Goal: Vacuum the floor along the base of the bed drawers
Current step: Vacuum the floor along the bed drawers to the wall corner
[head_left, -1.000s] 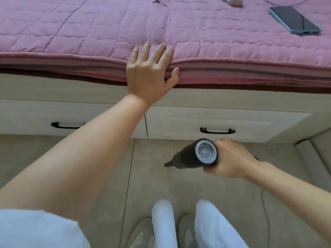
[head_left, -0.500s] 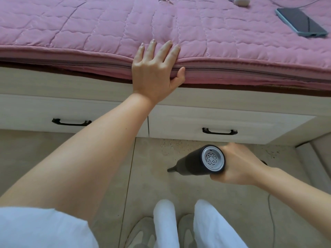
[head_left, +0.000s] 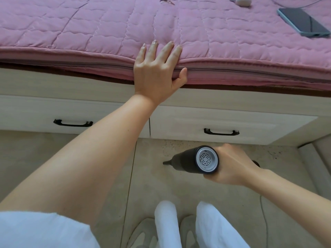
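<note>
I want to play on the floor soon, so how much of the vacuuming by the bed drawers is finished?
Not much looks done: dark crumbs still dot the floor under the right drawer. In hand: the right hand grips the vacuum, nozzle pointing left and low over the floor, while the left hand rests on the mattress edge. Left: that crumb strip.

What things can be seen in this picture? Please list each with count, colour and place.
quilt: one, pink, over the bed top
phone: one, dark, on the quilt, top right
charger: one, white, on the quilt at the top edge
drawers: two, cream, under the bed
handles: two, black, one on each drawer
floor: beige tiles, dark specks near the right drawer base
vacuum: one, black with grey rear cap, above the floor, nozzle pointing left
shoes: two, grey, bottom centre
left hand: flat, rests on the quilt edge
right hand: grips the vacuum
</note>
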